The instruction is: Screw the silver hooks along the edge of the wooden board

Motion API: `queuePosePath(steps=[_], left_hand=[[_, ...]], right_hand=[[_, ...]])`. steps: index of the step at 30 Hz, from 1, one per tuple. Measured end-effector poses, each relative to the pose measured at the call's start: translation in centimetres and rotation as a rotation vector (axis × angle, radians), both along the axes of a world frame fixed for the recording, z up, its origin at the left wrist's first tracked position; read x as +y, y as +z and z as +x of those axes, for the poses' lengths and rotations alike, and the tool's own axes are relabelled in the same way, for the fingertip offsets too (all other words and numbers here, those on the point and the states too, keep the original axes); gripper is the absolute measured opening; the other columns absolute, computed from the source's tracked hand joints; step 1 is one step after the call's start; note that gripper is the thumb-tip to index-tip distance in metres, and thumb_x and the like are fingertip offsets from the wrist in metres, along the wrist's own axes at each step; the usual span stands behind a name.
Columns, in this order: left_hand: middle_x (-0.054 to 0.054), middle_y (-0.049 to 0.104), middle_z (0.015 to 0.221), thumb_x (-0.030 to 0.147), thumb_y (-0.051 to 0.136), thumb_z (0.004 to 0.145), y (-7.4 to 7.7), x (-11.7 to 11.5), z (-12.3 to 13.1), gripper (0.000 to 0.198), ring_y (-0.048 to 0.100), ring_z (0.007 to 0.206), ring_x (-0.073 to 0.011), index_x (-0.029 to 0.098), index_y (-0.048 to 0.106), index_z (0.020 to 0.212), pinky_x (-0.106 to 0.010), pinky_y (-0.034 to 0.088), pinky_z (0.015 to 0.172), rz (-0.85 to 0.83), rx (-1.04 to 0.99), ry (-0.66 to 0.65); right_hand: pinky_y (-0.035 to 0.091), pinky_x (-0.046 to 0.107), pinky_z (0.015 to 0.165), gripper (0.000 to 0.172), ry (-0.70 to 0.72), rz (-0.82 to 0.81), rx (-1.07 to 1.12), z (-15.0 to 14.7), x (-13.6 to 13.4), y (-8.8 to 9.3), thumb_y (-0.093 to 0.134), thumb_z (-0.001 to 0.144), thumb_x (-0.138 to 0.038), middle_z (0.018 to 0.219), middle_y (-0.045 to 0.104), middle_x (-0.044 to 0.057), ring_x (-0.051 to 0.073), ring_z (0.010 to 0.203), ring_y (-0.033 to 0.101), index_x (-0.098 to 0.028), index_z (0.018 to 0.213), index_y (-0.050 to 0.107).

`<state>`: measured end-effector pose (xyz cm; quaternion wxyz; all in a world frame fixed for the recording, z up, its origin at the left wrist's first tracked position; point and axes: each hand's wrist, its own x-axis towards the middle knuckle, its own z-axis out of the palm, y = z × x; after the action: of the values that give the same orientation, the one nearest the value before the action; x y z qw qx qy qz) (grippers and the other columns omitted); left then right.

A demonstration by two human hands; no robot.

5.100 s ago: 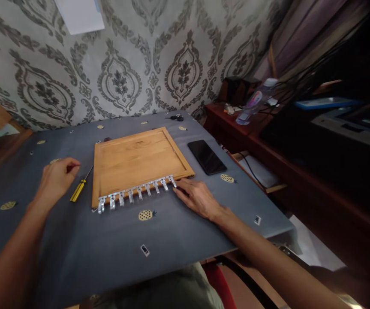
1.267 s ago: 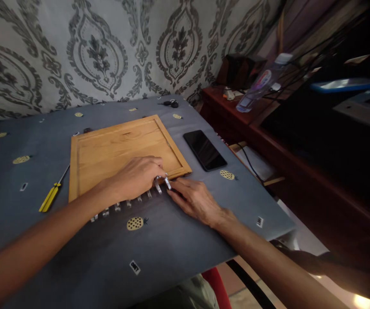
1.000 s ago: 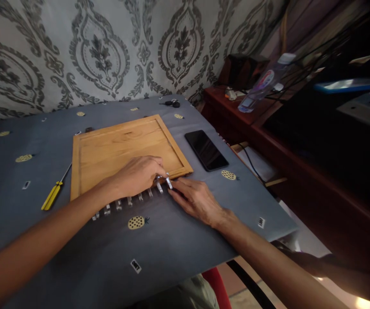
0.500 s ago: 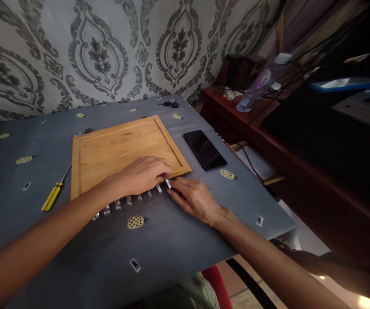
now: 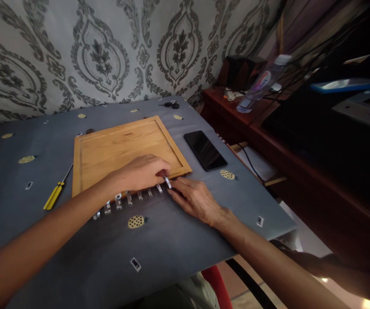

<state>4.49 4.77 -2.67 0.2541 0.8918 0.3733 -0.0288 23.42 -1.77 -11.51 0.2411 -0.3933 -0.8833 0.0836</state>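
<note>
A framed wooden panel (image 5: 120, 143) lies flat on the patterned tablecloth (image 5: 178, 240). Along its near edge runs a row of small shiny metal clips (image 5: 129, 198), partly covered by my left forearm. My left hand (image 5: 144, 171) rests over the panel's near edge, with thumb and fingers pinched at the end piece of the row, a small metal clip (image 5: 167, 182). From the right, my right hand (image 5: 196, 199) holds the same clip between its fingertips, close to the panel's near right corner. What exactly the fingertips press on is partly hidden.
A yellow-handled screwdriver (image 5: 54, 195) lies left of the panel, a black phone (image 5: 205, 150) right of it. Keys (image 5: 172, 104) lie at the back. On the dark red desk (image 5: 252, 120) at right stands a plastic bottle (image 5: 262, 86). Patterned wall (image 5: 152, 47) behind.
Both hands stay at the same clip, with only a slight shift of the left fingers. The view has moved a little; nothing else visibly differs.
</note>
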Motion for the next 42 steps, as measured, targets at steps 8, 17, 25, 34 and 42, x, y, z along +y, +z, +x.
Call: queuePosePath(steps=[8,17,25,34,42], left_hand=[[-0.002,0.063,0.074,0.014,0.056,0.073,-0.3,-0.1,1.3,0.011,0.049,0.067,-0.0142,0.02,0.064,0.08,-0.029,0.029,0.061,0.013,0.094,0.08],[-0.004,0.067,0.081,0.007,0.052,0.073,-0.6,0.0,1.3,0.021,0.055,0.078,-0.0159,0.019,0.068,0.082,-0.029,0.032,0.065,0.046,0.075,0.077],[-0.003,0.068,0.074,0.01,0.053,0.072,-0.8,0.4,1.3,0.021,0.053,0.068,-0.0133,0.019,0.071,0.08,-0.028,0.031,0.061,0.065,0.046,0.062],[-0.003,0.066,0.071,0.01,0.052,0.069,-0.6,0.5,1.1,0.021,0.051,0.068,-0.0137,0.019,0.07,0.073,-0.029,0.03,0.061,0.123,0.063,-0.03],[-0.003,0.066,0.074,0.008,0.049,0.069,-1.1,0.6,0.9,0.019,0.052,0.071,-0.0136,0.018,0.065,0.069,-0.029,0.031,0.063,0.088,-0.004,-0.082]], right_hand=[[0.045,0.027,0.066,0.025,0.0,-0.016,0.0,0.1,0.0,0.1,0.044,0.102,-0.026,0.081,0.067,0.007,0.017,0.073,0.062,-0.014,0.094,0.065],[0.044,0.028,0.065,0.027,0.003,-0.008,0.003,0.0,0.0,0.1,0.042,0.102,-0.027,0.079,0.066,0.007,0.018,0.071,0.061,-0.015,0.091,0.064],[0.043,0.027,0.065,0.027,-0.002,-0.003,0.005,0.0,0.0,-0.1,0.043,0.102,-0.027,0.08,0.066,0.007,0.017,0.072,0.061,-0.015,0.09,0.064],[0.043,0.028,0.064,0.029,-0.004,-0.01,0.004,0.0,0.0,-0.1,0.041,0.102,-0.028,0.078,0.066,0.007,0.017,0.07,0.06,-0.015,0.091,0.065],[0.043,0.027,0.064,0.029,0.005,0.011,0.01,0.1,0.1,-0.1,0.041,0.102,-0.028,0.079,0.067,0.007,0.017,0.07,0.061,-0.015,0.091,0.065]])
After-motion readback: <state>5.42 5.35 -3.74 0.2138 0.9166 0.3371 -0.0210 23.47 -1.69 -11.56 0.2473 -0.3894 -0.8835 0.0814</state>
